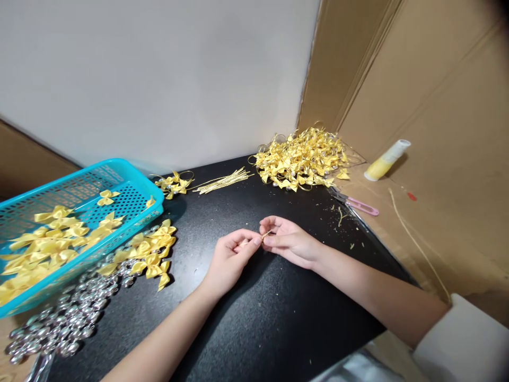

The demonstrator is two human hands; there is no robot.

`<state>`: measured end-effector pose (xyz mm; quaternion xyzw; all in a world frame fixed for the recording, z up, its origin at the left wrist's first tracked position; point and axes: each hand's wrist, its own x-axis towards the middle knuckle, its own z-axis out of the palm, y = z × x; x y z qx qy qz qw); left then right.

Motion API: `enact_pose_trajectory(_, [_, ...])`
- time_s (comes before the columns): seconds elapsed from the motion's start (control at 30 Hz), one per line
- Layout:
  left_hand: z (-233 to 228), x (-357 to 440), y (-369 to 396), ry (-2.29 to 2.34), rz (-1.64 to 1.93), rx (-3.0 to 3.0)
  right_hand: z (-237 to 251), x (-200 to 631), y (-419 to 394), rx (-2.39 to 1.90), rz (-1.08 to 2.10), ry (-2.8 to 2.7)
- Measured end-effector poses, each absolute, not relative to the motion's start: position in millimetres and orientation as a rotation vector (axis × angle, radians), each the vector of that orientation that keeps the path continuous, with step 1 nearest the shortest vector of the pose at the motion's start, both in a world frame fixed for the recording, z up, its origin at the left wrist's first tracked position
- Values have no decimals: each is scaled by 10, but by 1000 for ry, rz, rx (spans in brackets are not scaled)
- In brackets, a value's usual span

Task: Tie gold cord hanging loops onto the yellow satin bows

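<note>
Black desk (278, 318), blue basket (131, 183) of yellow bows at left edge, finished pile (302, 156) at far right corner, silver beads (75, 313) near left. Mid-desk, left hand (228, 260) and right hand (288, 241) both pinch shut on a gold string (265, 233): light, thin, floppy, probably slippery; best pinched close to its ends.

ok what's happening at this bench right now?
A person's left hand and right hand meet over the black table, pinching a thin gold thread between the fingertips. Loose yellow bows and silver beads lie by the blue basket; a finished pile sits at the back.
</note>
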<state>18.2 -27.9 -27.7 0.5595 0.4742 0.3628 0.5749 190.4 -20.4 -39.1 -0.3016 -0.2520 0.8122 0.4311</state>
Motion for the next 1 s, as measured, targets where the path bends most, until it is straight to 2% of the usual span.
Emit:
enact_pose_trajectory(0.5, [-319,162,-292,1153,818,1269,-371,1988,-133,-732,1982,-628])
enact_pose_trajectory(1.0, [-157,114,-230,949,646,1360,-350,1978,-149,-770,1750,-873])
